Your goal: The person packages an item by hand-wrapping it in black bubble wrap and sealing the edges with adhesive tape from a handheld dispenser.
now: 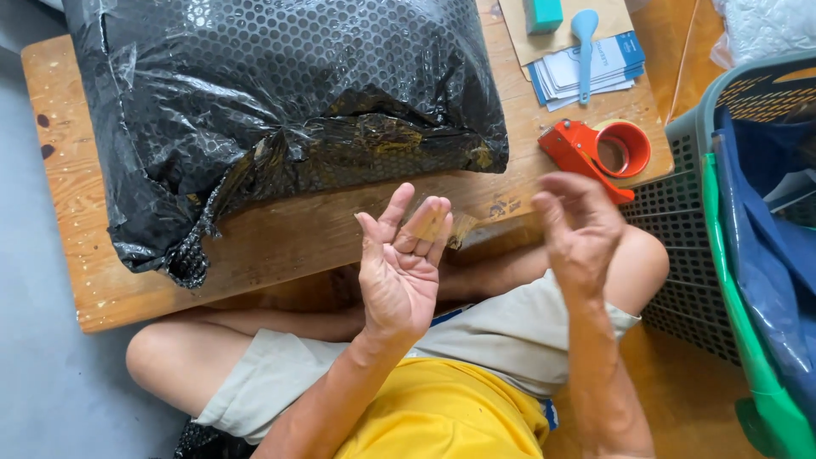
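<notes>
Both hands raised over lap, clear of table (76,255). Left hand (398,270) open, palm up, strip of clear tape (438,223) stuck to fingertips. Right hand (580,229) loosely curled, blurred, empty. Black parcel (280,110) lying just beyond; dispenser (599,151) near right. Probably mid-taping; strip needs pressing onto parcel.

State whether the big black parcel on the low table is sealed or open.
Cannot tell. The black bubble-wrap parcel looks wrapped all over, but no seam or taped edge shows clearly.
</notes>
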